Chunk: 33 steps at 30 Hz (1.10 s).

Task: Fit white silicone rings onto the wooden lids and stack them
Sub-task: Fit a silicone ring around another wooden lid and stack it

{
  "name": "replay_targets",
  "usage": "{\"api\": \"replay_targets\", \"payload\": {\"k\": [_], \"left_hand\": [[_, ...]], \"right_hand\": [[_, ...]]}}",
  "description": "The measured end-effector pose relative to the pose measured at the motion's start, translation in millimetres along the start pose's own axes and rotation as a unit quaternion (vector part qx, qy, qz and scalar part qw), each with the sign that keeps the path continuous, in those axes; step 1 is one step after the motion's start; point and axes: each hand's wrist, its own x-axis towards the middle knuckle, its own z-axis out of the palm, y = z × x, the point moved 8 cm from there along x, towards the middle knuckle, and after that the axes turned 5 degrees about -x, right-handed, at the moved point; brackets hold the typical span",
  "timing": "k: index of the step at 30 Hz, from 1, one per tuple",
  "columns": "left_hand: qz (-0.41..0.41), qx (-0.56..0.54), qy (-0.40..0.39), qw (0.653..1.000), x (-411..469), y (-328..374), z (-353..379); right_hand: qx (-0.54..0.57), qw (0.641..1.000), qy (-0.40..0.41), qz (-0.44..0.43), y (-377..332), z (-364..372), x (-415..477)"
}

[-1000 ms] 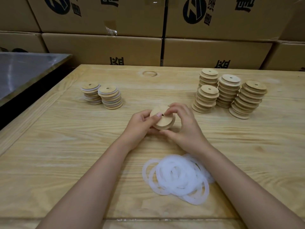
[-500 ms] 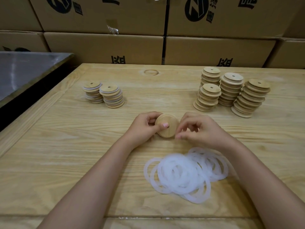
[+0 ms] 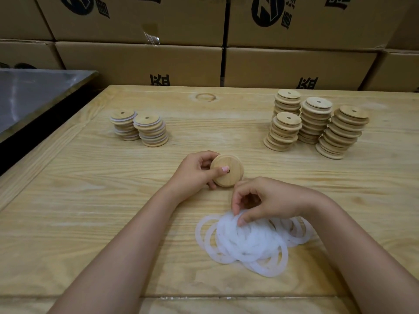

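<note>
On the counter [image 3: 68, 200], near the middle, the left hand [image 3: 196, 174] grips one wooden lid [image 3: 227, 172], tipped up with the thumb on its face, same as a moment ago. The right hand [image 3: 269, 200] has let go of that lid and gone down to the pile of white rings [image 3: 249, 243] just beside it, so the two hands are now apart, and its curled fingers [image 3: 241, 220] pinch the top ring [image 3: 227, 217]. I think a ring goes on this lid next, and then it can join the ringed stacks [image 3: 140, 128] on the left, far from the bare stacks [image 3: 317, 125].
</note>
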Motion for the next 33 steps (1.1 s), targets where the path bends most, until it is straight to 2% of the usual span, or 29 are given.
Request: {"api": "replay_targets", "payload": {"k": [5,9,14,17,21,30,33], "left_hand": [[0.002,-0.019,-0.014,1.000,0,-1,1],[0.013,-0.050,-0.030,0.998,-1,1,2],[0.021,-0.072,-0.047,0.996,-4,4,3],[0.018,-0.092,-0.038,0.995,-4,4,3],[0.022,-0.094,-0.035,0.995,-4,4,3],[0.007,-0.111,-0.039,0.993,-4,4,5],[0.035,-0.086,-0.033,0.995,-5,8,7]], "right_hand": [[0.141,0.987,0.069,-0.018,5,-17,-3],[0.241,0.945,0.215,-0.059,10,-41,-6],[0.242,0.905,0.348,-0.041,23,-55,-12],[0.234,0.885,0.402,-0.023,27,-58,-13],[0.218,0.867,0.448,-0.010,27,-58,-11],[0.201,0.859,0.471,0.014,28,-54,-9],[0.193,0.855,0.481,0.015,28,-54,-9]]}}
